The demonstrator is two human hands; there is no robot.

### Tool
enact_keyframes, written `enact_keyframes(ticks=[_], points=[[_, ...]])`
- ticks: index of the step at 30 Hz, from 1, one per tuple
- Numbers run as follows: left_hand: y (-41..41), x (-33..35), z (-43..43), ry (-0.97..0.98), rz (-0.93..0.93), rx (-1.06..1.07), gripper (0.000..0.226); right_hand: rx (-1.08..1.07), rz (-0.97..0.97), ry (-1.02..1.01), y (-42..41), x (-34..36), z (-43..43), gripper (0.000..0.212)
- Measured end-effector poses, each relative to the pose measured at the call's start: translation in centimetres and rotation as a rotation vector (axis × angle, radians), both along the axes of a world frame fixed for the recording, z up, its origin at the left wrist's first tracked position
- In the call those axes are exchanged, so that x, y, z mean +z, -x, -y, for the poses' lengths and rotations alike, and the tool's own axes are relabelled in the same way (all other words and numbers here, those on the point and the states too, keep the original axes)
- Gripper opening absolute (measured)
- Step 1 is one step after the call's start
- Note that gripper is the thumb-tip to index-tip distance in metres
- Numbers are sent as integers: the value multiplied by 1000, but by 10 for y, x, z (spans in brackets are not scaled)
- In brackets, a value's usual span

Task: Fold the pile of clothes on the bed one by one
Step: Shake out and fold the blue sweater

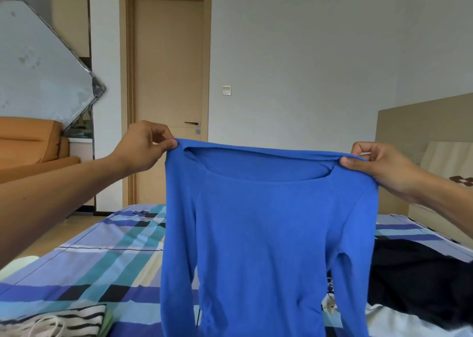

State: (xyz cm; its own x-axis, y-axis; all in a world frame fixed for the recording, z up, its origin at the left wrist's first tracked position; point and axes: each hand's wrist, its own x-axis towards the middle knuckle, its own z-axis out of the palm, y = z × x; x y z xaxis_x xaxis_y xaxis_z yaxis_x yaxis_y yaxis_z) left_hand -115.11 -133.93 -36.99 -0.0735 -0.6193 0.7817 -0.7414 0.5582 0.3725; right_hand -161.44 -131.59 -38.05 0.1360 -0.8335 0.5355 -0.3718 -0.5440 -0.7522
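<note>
While aloft, blue top in both hands.

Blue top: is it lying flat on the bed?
No, left hand and right hand hold the blue top up by its shoulders.

White walls; tan closed door; orange sofa left; beige headboard right.

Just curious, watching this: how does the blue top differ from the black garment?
The blue top hangs spread in the air, pinched at its shoulders by the left hand and right hand; the black garment lies crumpled on the bed, untouched. The blue top is bright, the black garment dark. Neither is folded yet.
</note>
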Motion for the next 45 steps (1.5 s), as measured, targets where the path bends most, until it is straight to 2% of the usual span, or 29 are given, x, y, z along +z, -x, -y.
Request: enact_keyframes(ticks=[2, 4, 6, 8, 10, 15, 18, 22, 23, 27, 31, 33, 35, 37, 38, 40, 42, 45], points=[[2, 6, 3, -46, -135, -1, 20, -6, -24, 23, 2, 9, -4, 60], [8, 15, 7, -69, -239, -4, 23, -23, -67, 74, 3, 19, -7, 67], [17, 28, 10, -19, -291, 7, 25, -34, -77, 111, 4, 29, -8, 76], [24, 45, 9, 87, -301, 25, 25, -41, -77, 142, 3, 40, -9, 71], [29, 63, 5, 187, -207, 76, 23, -56, -80, 171, 1, 51, -12, 65], [23, 102, -5, 429, 248, 192, 20, -26, -85, 121, 8, 83, -24, 49], [19, 101, 0, 439, 338, 226, 18, -34, -72, 64, 16, 90, -23, 50], [23, 49, 18, 261, 463, 102, 24, -56, -176, -125, 19, 54, -4, 72], [23, 27, 25, 190, 501, 70, 26, -51, -218, -196, 18, 36, 3, 71], [25, -86, 53, -145, 607, -12, 30, 25, -459, -559, 2, -59, 34, 49], [27, -195, 81, -368, 630, -20, 24, 9, -580, -833, -12, -156, 70, 40], [32, -223, 97, -433, 671, 43, 14, -120, -596, -814, -18, -187, 97, 38], [42, -228, 112, -423, 649, 246, 5, -314, -449, -618, -27, -208, 128, 40], [54, -226, 126, -408, 501, 451, 20, -439, -288, -455, -39, -219, 148, 42], [61, -228, 131, -421, 445, 500, 28, -450, -281, -430, -46, -222, 152, 37], [79, -240, 126, -460, 478, 457, 37, -421, -401, -490, -55, -232, 148, 30], [94, -263, 105, -524, 536, 274, 33, -395, -528, -490, -58, -242, 127, 49], [105, -309, 56, -749, 493, 10, 19, -282, -561, -546, -52, -279, 88, 34]])
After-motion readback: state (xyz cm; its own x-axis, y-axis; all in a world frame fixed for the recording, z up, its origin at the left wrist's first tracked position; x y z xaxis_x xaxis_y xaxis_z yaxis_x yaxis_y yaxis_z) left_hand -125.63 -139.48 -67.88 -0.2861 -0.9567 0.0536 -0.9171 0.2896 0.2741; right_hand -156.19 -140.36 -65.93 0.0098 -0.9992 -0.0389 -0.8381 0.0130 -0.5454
